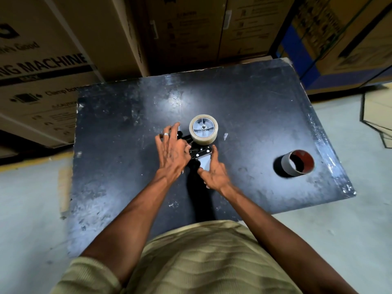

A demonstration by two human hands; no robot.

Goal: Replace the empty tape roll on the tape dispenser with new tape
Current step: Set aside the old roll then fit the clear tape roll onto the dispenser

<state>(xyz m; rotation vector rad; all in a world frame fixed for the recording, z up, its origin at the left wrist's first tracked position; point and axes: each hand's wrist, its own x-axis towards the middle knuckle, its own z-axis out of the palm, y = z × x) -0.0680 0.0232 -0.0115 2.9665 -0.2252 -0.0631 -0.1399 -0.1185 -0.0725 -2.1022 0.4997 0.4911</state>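
A tape dispenser (200, 152) lies on its side in the middle of the black table (254, 115). A new roll of clear tape (203, 129) sits on its grey hub. My left hand (171, 151) lies over the dispenser's handle side, fingers spread and fairly straight, thumb toward the frame. My right hand (213, 172) touches the dispenser's front plate with its index finger pointing up along it and its thumb beside the plate. The empty cardboard core (297, 163), red inside, lies on the table to the right, apart from both hands.
Large cardboard boxes (63, 60) stand against the table's far and left sides. More boxes on a blue pallet (339, 39) are at the far right. Grey floor surrounds the table's near and right edges.
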